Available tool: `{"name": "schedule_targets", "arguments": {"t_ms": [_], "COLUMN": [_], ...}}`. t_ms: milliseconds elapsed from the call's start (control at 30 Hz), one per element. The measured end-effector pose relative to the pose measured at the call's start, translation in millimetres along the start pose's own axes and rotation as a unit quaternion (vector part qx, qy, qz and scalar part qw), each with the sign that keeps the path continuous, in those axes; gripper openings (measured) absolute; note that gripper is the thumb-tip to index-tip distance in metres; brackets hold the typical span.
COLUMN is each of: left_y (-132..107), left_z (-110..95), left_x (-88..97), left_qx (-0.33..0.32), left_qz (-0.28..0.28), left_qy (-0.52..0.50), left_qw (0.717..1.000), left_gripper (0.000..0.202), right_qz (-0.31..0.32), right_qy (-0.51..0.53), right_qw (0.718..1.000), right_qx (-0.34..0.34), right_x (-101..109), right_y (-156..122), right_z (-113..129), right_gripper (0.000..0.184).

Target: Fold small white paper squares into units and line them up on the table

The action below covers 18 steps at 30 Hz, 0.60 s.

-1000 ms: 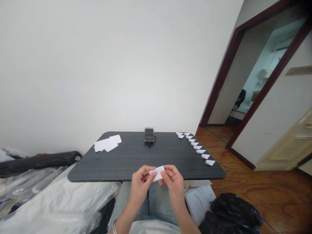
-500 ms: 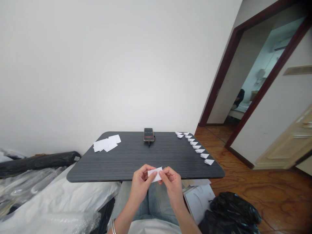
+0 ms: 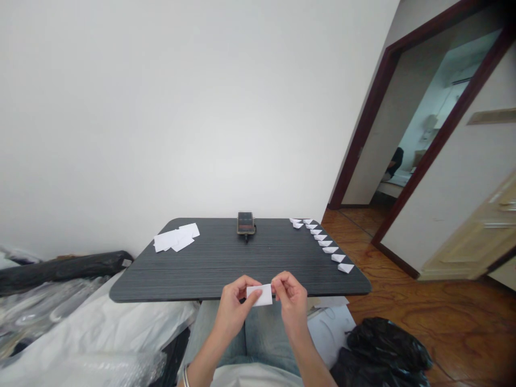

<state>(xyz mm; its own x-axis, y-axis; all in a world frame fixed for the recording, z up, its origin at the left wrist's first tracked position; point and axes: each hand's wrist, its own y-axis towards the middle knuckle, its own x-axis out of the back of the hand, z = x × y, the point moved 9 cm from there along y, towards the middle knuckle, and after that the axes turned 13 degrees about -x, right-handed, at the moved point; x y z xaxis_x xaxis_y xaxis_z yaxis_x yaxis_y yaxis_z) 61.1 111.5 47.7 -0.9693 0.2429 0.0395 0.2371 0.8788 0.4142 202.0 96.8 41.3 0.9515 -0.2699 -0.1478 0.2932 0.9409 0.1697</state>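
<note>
My left hand (image 3: 233, 309) pinches the left end of a small white paper rectangle (image 3: 260, 295) between thumb and fingers, just over the front edge of the dark grey table (image 3: 226, 274). My right hand (image 3: 291, 301) sits just right of the paper, its fingertips drawn together beside the paper's right edge and holding nothing. Loose white paper rectangles (image 3: 176, 238) lie at the table's far left. A row of several small folded white paper triangles (image 3: 324, 239) runs along the right edge. A smartphone (image 3: 245, 223) with a short black cable stands at the far edge.
My jeans-clad lap (image 3: 258, 338) lies below my hands. White plastic sheeting (image 3: 92, 328) and a black roll (image 3: 60, 271) lie left of the table. A black plastic bag (image 3: 382, 349) and white papers (image 3: 330, 333) lie lower right on the wooden floor. A person sits in a far room through the doorway (image 3: 397, 161).
My right hand has let go of the paper and moved right and slightly up. The paper now sits flatter and lower in my left hand's grip.
</note>
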Motion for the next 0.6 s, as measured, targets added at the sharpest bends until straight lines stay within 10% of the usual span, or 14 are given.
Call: {"name": "schedule_targets", "arguments": {"t_ms": [600], "left_y": [1], "left_z": [4], "left_x": [3.9], "left_qx": [0.001], "left_qz": [-0.007], "left_qy": [-0.026], "left_qw": [1.0], "left_gripper": [0.018], "right_qz": [0.031], "right_qy": [-0.109], "right_qw": [0.993], "right_qx": [0.024], "right_x": [-5], "right_y": [-3], "right_z": [11], "right_gripper": [0.018]}}
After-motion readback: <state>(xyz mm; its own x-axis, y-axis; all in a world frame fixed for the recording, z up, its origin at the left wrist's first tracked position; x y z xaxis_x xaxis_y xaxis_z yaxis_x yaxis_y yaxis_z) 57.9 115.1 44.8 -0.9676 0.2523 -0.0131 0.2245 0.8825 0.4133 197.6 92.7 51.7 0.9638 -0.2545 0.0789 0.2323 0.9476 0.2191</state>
